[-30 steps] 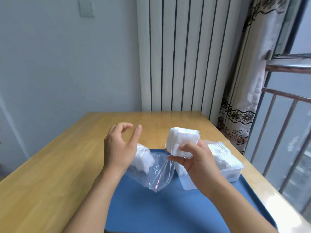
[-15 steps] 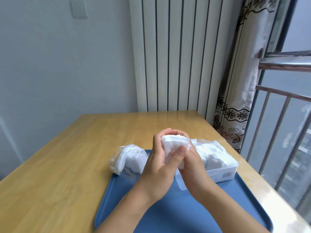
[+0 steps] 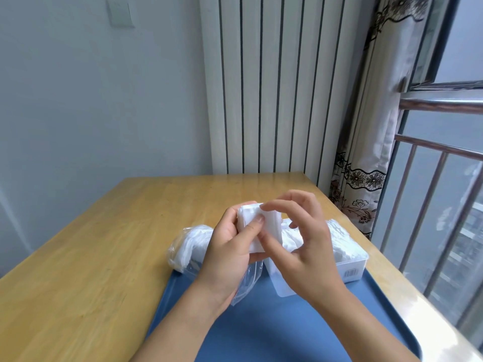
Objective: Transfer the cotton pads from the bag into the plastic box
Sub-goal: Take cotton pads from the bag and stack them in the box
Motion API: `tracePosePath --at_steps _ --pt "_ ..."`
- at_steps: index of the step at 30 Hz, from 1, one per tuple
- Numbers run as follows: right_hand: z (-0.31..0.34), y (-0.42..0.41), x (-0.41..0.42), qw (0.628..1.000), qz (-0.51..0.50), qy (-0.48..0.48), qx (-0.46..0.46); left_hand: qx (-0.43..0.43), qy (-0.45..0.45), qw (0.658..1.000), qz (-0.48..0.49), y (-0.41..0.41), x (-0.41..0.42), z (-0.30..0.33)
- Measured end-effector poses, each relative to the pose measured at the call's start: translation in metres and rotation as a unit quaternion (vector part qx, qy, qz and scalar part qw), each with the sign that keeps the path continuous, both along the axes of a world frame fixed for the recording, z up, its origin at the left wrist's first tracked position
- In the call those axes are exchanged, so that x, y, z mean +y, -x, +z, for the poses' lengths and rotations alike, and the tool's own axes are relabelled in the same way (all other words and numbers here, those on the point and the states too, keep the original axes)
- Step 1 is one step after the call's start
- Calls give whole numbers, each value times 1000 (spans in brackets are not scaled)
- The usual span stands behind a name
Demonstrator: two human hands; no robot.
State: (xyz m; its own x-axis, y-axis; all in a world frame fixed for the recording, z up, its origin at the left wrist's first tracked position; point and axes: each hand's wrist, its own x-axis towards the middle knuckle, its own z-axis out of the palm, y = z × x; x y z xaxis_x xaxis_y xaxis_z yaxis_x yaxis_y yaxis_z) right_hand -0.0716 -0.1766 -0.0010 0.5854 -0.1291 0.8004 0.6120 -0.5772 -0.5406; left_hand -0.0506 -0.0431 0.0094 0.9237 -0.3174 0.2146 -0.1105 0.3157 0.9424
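You are partway through: your left hand grips a stack of cotton pads above the tray while your right hand touches it with loose fingers, the plastic box is nearly full, and the bag on the bench holds more.

Wooden table, blue tray, white radiator, patterned curtain
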Motion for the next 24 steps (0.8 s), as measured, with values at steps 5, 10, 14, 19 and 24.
tracePosePath --at_steps 5,10,14,19,24 --pt "2 -2 -1 999 14 -32 36 2 9 1000 -2 -2 1 0" --pt "0 -4 -4 999 -11 -33 20 13 39 999 -17 -3 1 -1" --pt "0 -7 -7 995 13 -73 71 29 46 998 5 -7 1 -2" --pt "2 -8 -11 988 73 -100 97 41 42 998 -2 -7 1 -2" --pt "3 -7 -13 991 71 -81 83 42 30 999 11 -8 2 -1"
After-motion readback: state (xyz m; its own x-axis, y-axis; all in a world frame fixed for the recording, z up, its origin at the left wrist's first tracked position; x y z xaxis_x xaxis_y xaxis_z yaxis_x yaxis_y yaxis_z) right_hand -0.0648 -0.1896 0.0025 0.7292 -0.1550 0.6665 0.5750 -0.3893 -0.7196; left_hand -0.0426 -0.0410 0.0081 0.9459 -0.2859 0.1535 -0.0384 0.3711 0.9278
